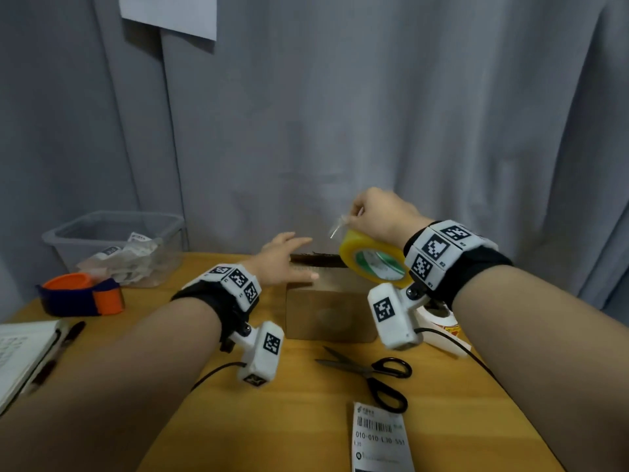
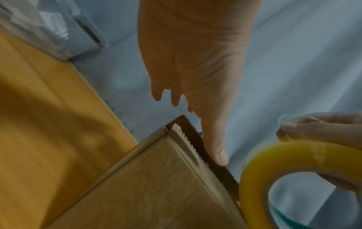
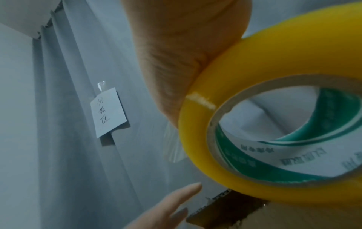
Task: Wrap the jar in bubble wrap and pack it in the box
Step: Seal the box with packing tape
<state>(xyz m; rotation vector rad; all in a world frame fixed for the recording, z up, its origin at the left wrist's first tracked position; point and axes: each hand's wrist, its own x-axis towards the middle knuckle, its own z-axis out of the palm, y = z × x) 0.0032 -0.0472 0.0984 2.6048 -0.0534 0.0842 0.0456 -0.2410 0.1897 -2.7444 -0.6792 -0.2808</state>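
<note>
A brown cardboard box (image 1: pixel 326 311) stands at the table's middle with its lid down; the jar and bubble wrap are not visible. My left hand (image 1: pixel 299 257) reaches over the box's far left edge with fingers straight. In the left wrist view its thumb (image 2: pixel 217 148) lies along the serrated flap of the box (image 2: pixel 156 186). My right hand (image 1: pixel 357 212) holds a yellow tape roll (image 1: pixel 371 264) above the box's far right corner and pinches the clear loose tape end (image 1: pixel 337 226). The tape roll (image 3: pixel 215 155) fills the right wrist view.
A clear plastic bin (image 1: pixel 115 247) of crumpled wrappings sits back left, with an orange and navy tape dispenser (image 1: pixel 81 294) before it. Black scissors (image 1: pixel 374 373) and a shipping label (image 1: pixel 377 434) lie near the front. A notebook (image 1: pixel 27 352) lies at left. A grey curtain hangs behind.
</note>
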